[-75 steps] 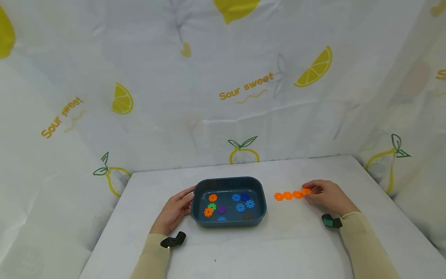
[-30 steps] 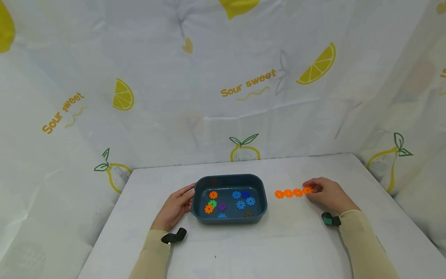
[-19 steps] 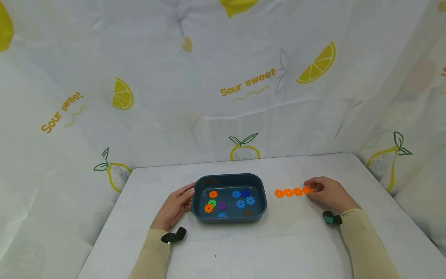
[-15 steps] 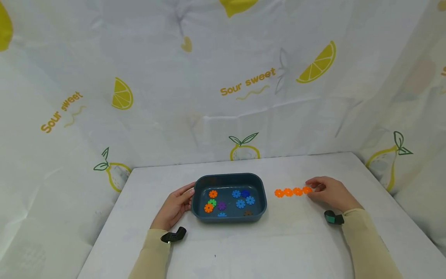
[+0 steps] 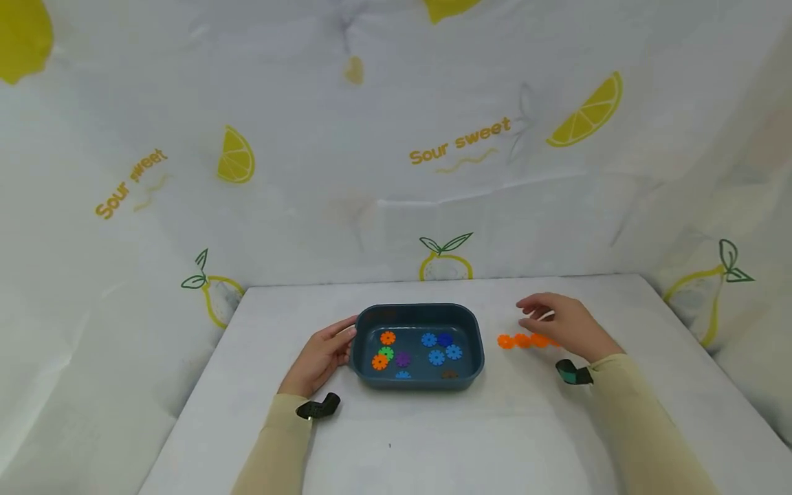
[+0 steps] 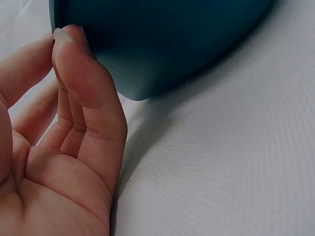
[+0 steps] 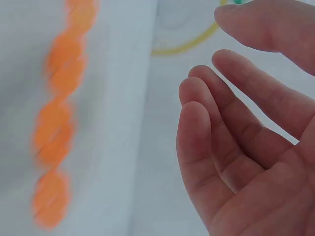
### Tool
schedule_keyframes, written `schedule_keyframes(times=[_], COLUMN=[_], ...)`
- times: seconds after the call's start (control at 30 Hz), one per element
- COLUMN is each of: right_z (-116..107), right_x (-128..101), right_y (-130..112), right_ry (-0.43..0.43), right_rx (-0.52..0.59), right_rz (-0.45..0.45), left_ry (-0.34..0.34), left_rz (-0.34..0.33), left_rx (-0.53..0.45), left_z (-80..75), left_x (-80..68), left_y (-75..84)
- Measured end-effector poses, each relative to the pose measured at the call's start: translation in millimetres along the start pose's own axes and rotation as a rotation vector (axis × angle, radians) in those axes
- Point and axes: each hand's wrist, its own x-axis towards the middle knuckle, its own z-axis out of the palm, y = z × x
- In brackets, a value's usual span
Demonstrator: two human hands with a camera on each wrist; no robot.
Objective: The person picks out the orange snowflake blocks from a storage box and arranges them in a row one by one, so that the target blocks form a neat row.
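Observation:
In the head view a dark blue tray [image 5: 427, 385] stands on the white table, with several flower-shaped plastic discs lying in it. My left hand [image 5: 317, 360] holds the tray's left end; in the left wrist view its fingertips meet at the edge of the tray wall [image 6: 162, 44]. Right of the tray lies a row of orange flower discs [image 5: 522, 341], joined edge to edge. Above this row hovers my right hand [image 5: 566, 324], which covers its right end from the head camera. The right wrist view shows loosely bent, empty fingers [image 7: 194, 142] beside the blurred orange row [image 7: 54, 132].
Inside the tray are orange discs [image 5: 388, 337], a green one [image 5: 386, 353], a purple one [image 5: 403, 359], several blue ones [image 5: 436, 357] and a brown one [image 5: 449, 374]. A white lemon-print cloth [image 5: 309, 227] hangs behind the table.
My right hand has let go of the rightmost orange disc and moved up and left over the row. The left hand keeps its place at the tray. The head view has shifted slightly.

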Motion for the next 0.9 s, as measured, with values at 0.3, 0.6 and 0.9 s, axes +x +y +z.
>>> schedule_keyframes(times=[0.3, 0.6, 0.9], right_z=[40, 98, 152], right_x=[70, 103, 111], right_y=[-106, -163, -180], right_ry=[-0.246, -0.456, -0.565], right_rx=[0.000, -0.105, -0.195], right_rz=[-0.238, -0.383, -0.473], left_ry=[0.003, -0.023, -0.057], left_rz=[0.016, 0.018, 0.041], left_rx=[0.010, 0.013, -0.013], left_z=[-4.5, -3.2, -6.9], left_x=[1.6, 0.8, 2.3], left_y=[2.0, 2.7, 3.8])
